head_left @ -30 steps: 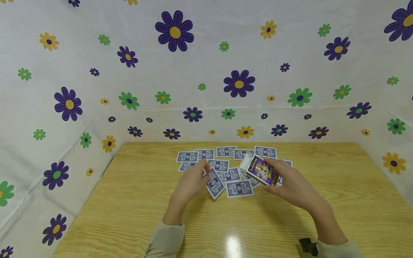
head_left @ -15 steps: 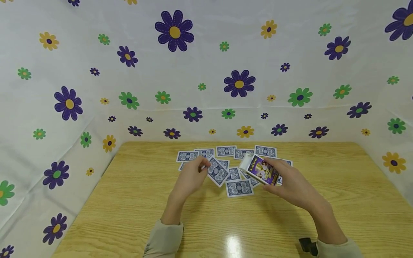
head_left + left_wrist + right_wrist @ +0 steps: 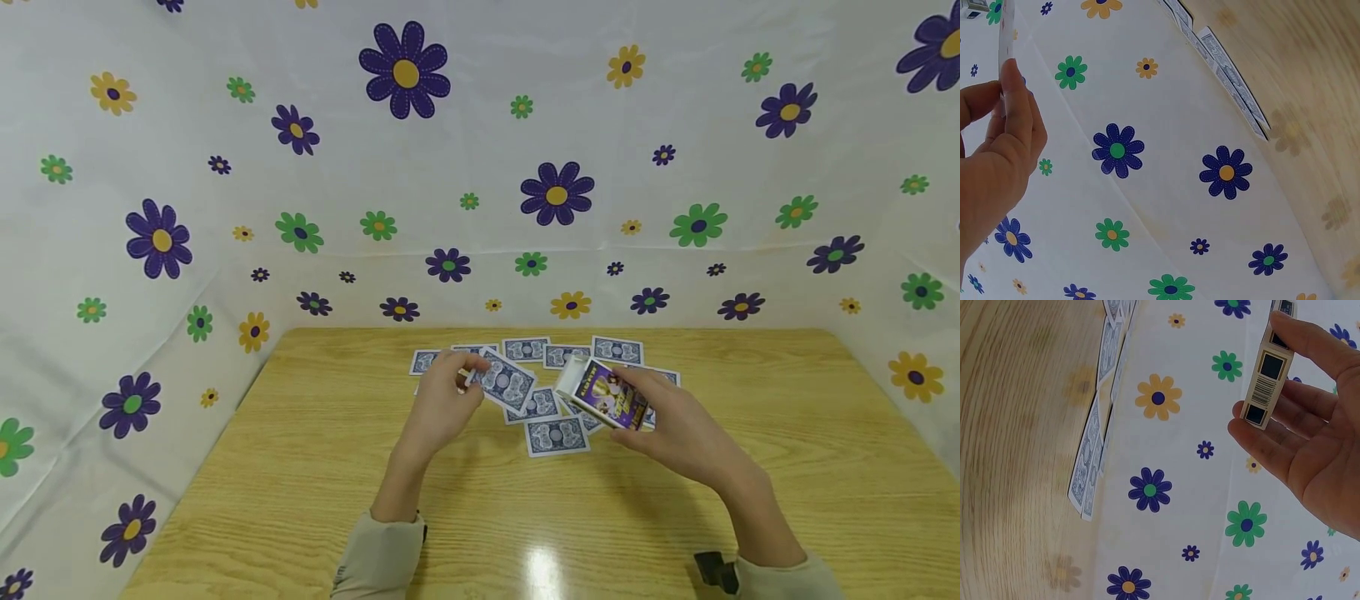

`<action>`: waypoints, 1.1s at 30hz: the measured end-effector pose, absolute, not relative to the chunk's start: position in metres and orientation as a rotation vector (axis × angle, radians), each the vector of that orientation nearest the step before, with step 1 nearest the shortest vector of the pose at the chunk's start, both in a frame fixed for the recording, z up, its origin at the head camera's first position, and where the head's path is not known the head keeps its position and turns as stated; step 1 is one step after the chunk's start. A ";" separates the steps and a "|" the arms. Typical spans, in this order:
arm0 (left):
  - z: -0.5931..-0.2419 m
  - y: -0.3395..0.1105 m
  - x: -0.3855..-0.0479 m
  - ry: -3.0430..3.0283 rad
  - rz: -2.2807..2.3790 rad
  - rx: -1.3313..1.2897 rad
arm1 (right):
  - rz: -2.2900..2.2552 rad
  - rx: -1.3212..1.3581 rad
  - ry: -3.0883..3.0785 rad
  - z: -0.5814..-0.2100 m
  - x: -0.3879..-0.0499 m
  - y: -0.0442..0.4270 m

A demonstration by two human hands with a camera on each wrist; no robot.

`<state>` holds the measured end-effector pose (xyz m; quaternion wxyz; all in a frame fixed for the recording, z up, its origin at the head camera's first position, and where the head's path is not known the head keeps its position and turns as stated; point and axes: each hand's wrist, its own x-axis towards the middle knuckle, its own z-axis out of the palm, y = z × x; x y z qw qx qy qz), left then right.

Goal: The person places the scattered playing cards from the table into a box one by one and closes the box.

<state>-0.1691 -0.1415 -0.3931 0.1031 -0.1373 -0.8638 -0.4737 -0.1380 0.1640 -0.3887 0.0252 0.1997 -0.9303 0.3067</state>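
Between thumb and fingers my left hand (image 3: 442, 408) pinches a playing card (image 3: 507, 381) by its left end. Its blue patterned back faces up, raised over other cards. The left wrist view shows this card (image 3: 1007, 37) nearly edge-on above the fingertips; whether more cards lie beneath it I cannot tell. My right hand (image 3: 678, 429) grips a purple card box (image 3: 611, 396), tilted, its white flap end turned left toward the card. In the right wrist view, the box's narrow side (image 3: 1264, 387) shows a barcode between thumb and fingers.
Several playing cards lie face down on the wooden table (image 3: 315, 483), some overlapping, among them a near card (image 3: 557, 436) and a far card (image 3: 617, 350). White cloth with printed flowers (image 3: 480, 142) stands behind the table and along both sides.
My left hand has lifted the card off the near side of the spread, moving it up and away and turning it flatter toward the box. The right hand and box have stayed nearly still.
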 end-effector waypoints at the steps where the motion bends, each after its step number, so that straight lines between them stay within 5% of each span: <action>1: -0.393 -0.142 -0.169 -2.542 -1.410 -0.406 | 0.945 0.621 -2.876 -0.389 -0.138 0.164; 33: -0.366 -0.131 -0.147 -2.386 -1.741 -0.492 | 0.895 0.640 -2.891 -0.384 -0.129 0.155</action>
